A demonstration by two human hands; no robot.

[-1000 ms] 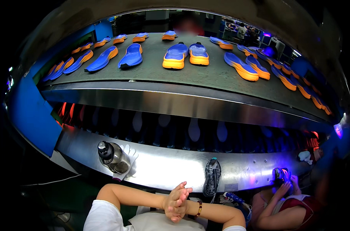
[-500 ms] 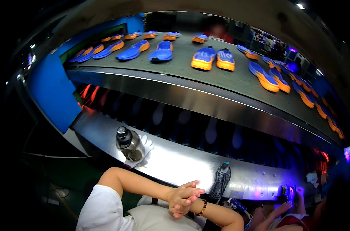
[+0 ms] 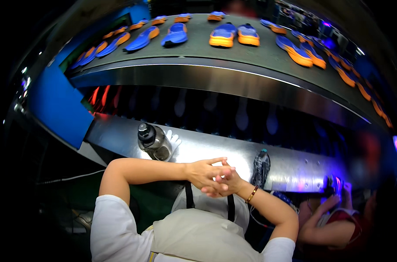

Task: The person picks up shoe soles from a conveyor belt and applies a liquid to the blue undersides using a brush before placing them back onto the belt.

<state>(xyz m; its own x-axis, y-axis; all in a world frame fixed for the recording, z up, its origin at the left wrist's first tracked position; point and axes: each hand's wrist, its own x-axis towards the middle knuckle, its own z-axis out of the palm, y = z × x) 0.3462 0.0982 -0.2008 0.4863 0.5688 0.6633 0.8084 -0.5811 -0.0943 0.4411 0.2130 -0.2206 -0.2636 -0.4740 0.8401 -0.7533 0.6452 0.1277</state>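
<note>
My left hand [image 3: 203,174] and my right hand [image 3: 230,181] meet in front of my body, just short of the metal ledge. Their fingers cross and interlace, stretched out rather than curled, and no item shows between them. A beaded bracelet [image 3: 252,194] circles my right wrist. Closest to the right hand, a dark grey patterned shoe upper [image 3: 261,168] lies on the ledge. A clear bottle with a black cap [image 3: 155,142] stands on the ledge beyond my left forearm, with a white glove [image 3: 174,139] behind it.
Blue and orange shoe soles [image 3: 222,35] lie in pairs on the dark conveyor belt [image 3: 198,50]. Below it, the metal ledge [image 3: 207,146] fronts a dark slot with a red glow at the left. A blue panel [image 3: 56,107] bounds the left. At right, a co-worker's hands [image 3: 331,201] hold a purple-lit shoe.
The view has tilted down, so belt and ledge sit higher in the picture. My hands stay interlaced, now nearer the ledge, with the elbows spread wider.
</note>
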